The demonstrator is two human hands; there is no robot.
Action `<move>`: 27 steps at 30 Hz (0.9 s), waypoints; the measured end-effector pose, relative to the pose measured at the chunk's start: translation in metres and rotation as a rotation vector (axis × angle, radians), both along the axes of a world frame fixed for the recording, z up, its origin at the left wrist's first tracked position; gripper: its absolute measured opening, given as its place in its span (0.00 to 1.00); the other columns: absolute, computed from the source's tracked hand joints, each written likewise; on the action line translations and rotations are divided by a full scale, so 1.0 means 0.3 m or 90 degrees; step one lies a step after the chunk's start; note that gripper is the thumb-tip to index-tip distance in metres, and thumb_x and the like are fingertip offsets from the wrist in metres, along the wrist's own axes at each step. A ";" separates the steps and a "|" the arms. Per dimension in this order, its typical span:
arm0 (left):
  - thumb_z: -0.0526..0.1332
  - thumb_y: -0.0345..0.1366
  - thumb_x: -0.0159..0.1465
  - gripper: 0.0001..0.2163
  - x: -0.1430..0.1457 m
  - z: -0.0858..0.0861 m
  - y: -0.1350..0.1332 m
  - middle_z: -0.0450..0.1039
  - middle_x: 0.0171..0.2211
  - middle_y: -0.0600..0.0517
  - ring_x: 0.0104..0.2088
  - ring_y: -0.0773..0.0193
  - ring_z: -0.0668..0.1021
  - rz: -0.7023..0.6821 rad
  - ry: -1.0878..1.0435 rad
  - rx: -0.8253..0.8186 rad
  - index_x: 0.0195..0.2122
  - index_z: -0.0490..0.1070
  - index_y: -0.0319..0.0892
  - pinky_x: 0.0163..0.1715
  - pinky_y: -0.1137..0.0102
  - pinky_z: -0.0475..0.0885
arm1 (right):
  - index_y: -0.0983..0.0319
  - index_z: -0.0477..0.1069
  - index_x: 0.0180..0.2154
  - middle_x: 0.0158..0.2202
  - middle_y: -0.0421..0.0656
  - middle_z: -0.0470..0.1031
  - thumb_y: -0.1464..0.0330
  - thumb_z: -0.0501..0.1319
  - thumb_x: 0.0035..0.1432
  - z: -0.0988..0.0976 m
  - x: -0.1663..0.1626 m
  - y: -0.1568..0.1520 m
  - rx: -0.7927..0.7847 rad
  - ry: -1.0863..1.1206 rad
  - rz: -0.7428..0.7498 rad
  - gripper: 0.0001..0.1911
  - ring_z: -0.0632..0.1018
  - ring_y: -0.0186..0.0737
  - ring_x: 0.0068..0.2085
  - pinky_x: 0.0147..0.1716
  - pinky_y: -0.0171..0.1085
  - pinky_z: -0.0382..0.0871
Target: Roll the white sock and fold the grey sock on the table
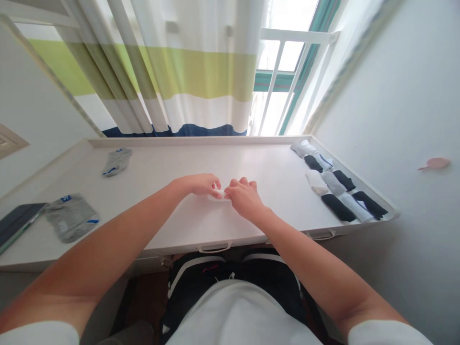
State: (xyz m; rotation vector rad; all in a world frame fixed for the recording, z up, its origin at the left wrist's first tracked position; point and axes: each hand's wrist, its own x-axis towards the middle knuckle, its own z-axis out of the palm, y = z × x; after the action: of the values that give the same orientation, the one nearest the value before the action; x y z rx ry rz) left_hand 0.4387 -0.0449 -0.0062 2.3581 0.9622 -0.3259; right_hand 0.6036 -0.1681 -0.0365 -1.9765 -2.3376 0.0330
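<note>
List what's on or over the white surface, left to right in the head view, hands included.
Dark flat object, near gray socks, far gray socks, left hand, white item, right hand, rows of folded socks.

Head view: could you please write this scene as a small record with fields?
Left hand: holds left end of a small white item, partly hidden
Right hand: fingertips at its right end
Surface: white tabletop
Left side: grey socks with blue marks, dark flat device
Right side: folded bundles, black, white, grey
Background: curtain, green band
</note>
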 end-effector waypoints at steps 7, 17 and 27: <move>0.69 0.53 0.46 0.19 0.048 0.002 0.011 0.64 0.24 0.56 0.28 0.63 0.65 -0.023 0.063 -0.031 0.24 0.66 0.44 0.30 0.68 0.56 | 0.56 0.78 0.49 0.55 0.50 0.75 0.66 0.55 0.71 -0.003 0.014 -0.012 0.005 0.037 0.025 0.14 0.68 0.55 0.54 0.47 0.49 0.58; 0.74 0.53 0.47 0.23 -0.007 0.072 -0.077 0.77 0.34 0.52 0.37 0.58 0.76 0.148 -0.274 -0.166 0.37 0.78 0.43 0.36 0.68 0.66 | 0.56 0.73 0.44 0.39 0.41 0.78 0.59 0.63 0.64 0.017 0.148 -0.047 0.036 0.457 0.033 0.10 0.73 0.41 0.42 0.47 0.44 0.62; 0.78 0.50 0.47 0.26 0.091 0.030 -0.200 0.79 0.42 0.44 0.40 0.60 0.77 0.295 -0.587 -0.521 0.44 0.81 0.41 0.42 0.66 0.73 | 0.59 0.77 0.41 0.38 0.44 0.77 0.52 0.69 0.53 0.051 0.213 -0.123 -0.144 1.136 -0.075 0.20 0.72 0.38 0.36 0.34 0.37 0.65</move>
State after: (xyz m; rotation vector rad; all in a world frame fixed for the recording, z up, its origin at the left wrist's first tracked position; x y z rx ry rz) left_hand 0.4660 -0.1050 0.0029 1.2371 0.6729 0.4510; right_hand 0.6674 -0.2051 -0.0212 -1.0285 -0.9646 1.3710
